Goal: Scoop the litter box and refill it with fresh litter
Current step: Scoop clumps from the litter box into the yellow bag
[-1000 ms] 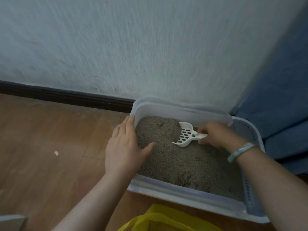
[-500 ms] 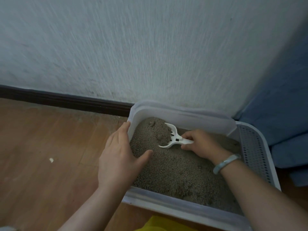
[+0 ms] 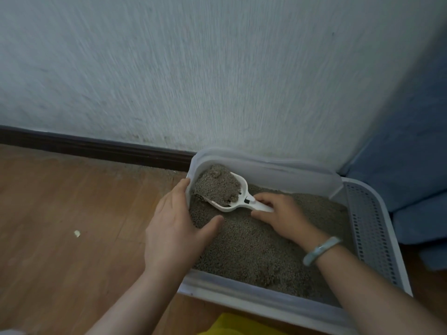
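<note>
Scoop: right hand [image 3: 281,217] is gripping the white slotted plastic scoop [image 3: 242,203] by its handle; heaped, probably front-heavy
Box: straight-fingered left hand [image 3: 174,229] is bracing the white plastic litter box [image 3: 242,295]

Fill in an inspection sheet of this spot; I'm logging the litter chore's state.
Surface: wooden floor, greyish dusting by the baseboard.
Job's things: white litter box against the wall, full of grey litter; white slotted scoop heaped with litter over its far-left corner.
Clutter: pale scrap on floor; yellow item at bottom edge.
Grippers: left hand rests over the box's left rim; right hand grips the scoop handle, bracelet on wrist.
Cables: nothing seen.
Surroundings: textured white wall, blue fabric at right.
</note>
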A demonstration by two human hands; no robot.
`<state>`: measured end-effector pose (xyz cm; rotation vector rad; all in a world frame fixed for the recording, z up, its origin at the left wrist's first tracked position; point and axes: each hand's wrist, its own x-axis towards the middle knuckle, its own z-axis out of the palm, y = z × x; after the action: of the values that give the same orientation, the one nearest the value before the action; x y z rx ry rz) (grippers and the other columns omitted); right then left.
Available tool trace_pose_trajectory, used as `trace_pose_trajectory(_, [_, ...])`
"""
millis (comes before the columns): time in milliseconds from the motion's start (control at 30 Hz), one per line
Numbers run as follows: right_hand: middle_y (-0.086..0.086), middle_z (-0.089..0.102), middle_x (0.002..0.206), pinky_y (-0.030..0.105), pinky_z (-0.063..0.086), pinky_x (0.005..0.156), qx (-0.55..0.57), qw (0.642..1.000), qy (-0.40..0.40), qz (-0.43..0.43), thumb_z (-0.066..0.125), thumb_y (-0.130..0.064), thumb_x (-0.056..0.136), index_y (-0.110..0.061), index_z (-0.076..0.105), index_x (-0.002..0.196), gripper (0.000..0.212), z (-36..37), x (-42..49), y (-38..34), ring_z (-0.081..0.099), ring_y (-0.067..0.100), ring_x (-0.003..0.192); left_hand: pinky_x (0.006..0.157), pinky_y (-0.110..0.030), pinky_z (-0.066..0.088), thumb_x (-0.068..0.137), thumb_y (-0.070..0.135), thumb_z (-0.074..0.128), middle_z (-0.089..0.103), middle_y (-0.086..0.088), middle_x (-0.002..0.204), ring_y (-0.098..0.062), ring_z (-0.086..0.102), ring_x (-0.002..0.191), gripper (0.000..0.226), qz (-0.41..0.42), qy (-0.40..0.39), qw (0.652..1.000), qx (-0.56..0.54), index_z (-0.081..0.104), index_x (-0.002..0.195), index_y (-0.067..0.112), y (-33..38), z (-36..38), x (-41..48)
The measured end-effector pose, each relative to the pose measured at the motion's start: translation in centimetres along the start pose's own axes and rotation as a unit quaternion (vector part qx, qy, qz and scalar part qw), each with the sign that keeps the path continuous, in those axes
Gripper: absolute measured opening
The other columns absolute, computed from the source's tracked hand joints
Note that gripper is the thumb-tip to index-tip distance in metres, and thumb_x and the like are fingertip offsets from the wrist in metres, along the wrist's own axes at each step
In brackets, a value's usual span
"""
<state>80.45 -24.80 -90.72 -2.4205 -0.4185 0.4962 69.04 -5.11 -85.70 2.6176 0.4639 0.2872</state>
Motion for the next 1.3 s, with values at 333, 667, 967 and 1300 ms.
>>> trace_pose_trajectory(333, [-0.011, 0.068, 0.097, 0.034, 0.051, 0.079, -0.024, 0.999, 0.022, 0.007, 0.069, -0.038, 0.08, -0.034, 0.065, 0.109, 0.029, -0.9, -3.5, -0.2, 0.061, 0.01, 0.086, 0.089, -0.036, 0.046, 0.069, 0.069, 0.064, 0.047, 0.009, 0.137, -0.012, 0.042, 0.127, 0.093, 0.006, -0.001, 1.0, -0.013, 0.026, 0.143, 0.027, 0.4, -0.5, -0.1])
trace_pose_trajectory(667, [-0.011, 0.069, 0.097, 0.035, 0.05, 0.078, -0.077, 0.997, 0.027, -0.002, 0.068, -0.041, 0.079, -0.037, 0.064, 0.107, 0.028, -3.9, -7.1, -0.5, 0.062, 0.012, 0.089, 0.093, -0.039, 0.046, 0.064, 0.075, 0.059, 0.043, 0.005, 0.143, -0.015, 0.042, 0.129, 0.102, 0.013, -0.022, 0.998, -0.05, 0.025, 0.145, 0.022, 0.3, -0.9, -1.0])
trace_pose_trajectory(967, [-0.014, 0.067, 0.092, 0.033, 0.051, 0.075, -0.09, 0.996, 0.008, 0.006, 0.068, -0.04, 0.079, -0.038, 0.065, 0.103, 0.024, -4.1, -9.6, -1.1, 0.06, 0.008, 0.084, 0.109, -0.041, 0.033, 0.061, 0.082, 0.057, 0.034, -0.004, 0.15, -0.022, 0.032, 0.136, 0.116, 0.041, -0.04, 0.998, -0.034, 0.022, 0.147, 0.013, -1.2, -1.3, -4.0])
trace_pose_trajectory(1300, [-0.011, 0.064, 0.092, 0.028, 0.048, 0.074, -0.031, 0.999, -0.013, -0.001, 0.069, -0.029, 0.082, -0.029, 0.065, 0.107, 0.025, -4.5, -13.7, -1.4, 0.057, 0.004, 0.08, 0.116, -0.039, 0.021, 0.064, 0.069, 0.062, 0.014, 0.0, 0.158, -0.016, 0.017, 0.144, 0.113, 0.038, -0.079, 0.991, -0.097, 0.009, 0.15, 0.018, -1.9, -1.9, -5.8])
